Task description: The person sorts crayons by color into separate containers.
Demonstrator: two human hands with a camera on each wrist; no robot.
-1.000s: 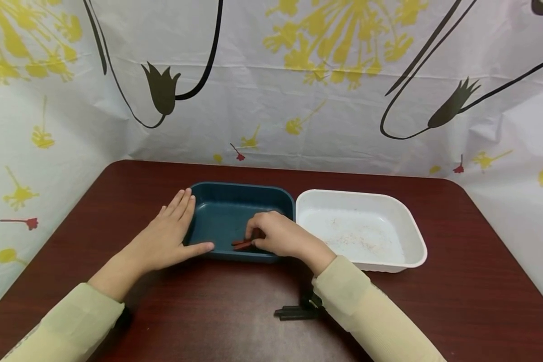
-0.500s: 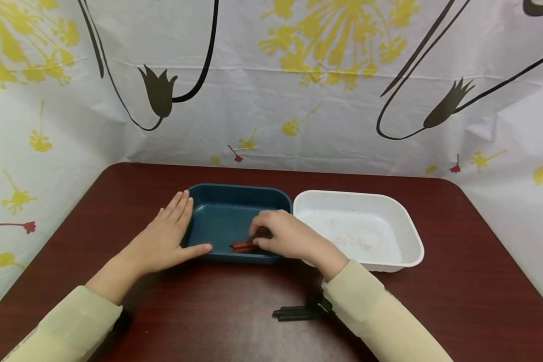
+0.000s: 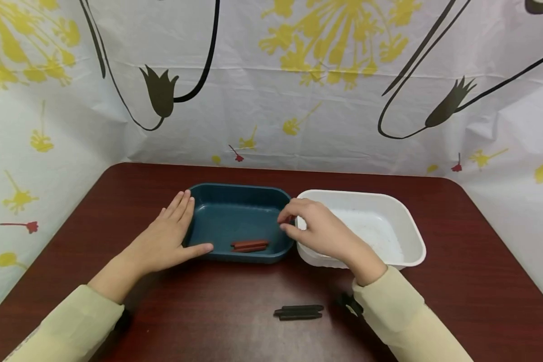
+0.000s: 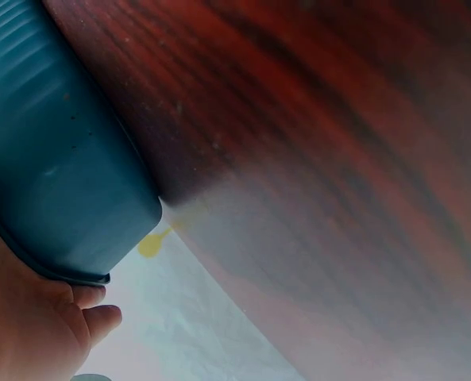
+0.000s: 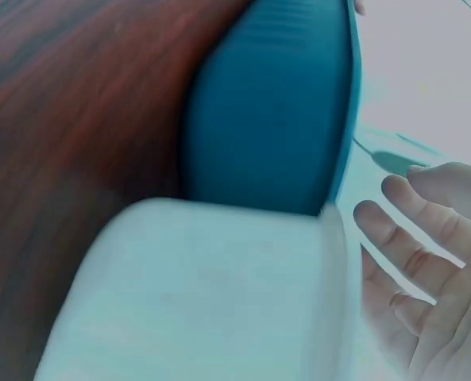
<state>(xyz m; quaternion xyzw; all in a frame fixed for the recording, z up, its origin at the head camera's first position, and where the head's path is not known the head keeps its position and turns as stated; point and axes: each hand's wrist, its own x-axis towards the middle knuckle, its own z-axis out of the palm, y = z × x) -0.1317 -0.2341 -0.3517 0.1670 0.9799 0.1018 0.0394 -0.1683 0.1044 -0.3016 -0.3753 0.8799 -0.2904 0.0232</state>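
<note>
My left hand (image 3: 166, 236) lies with straight fingers along the left end of a dark blue tray (image 3: 242, 188), its thumb over the near rim. In the left wrist view, some fingers show at the rim of the blue tray (image 4: 68, 182). Red-brown crayon-like sticks (image 3: 250, 246) lie side by side on the tray's floor, toward the near right. My right hand (image 3: 323, 229) is over the spot where the blue and white trays meet, fingers loosely bent and nothing between them. The right wrist view shows the right hand (image 5: 434, 262) with fingers apart, beside the rims.
A white tray (image 3: 407, 236) stands against the blue tray's right end, partly covered by my right hand. Black crayon-like sticks (image 3: 299, 312) lie together on the dark red table (image 3: 217, 311) in front. A patterned white sheet (image 3: 262, 90) hangs behind the table.
My right hand has let go of the red-brown sticks, leaving them in the blue tray, and has moved right to the white tray's edge. The left hand stays put.
</note>
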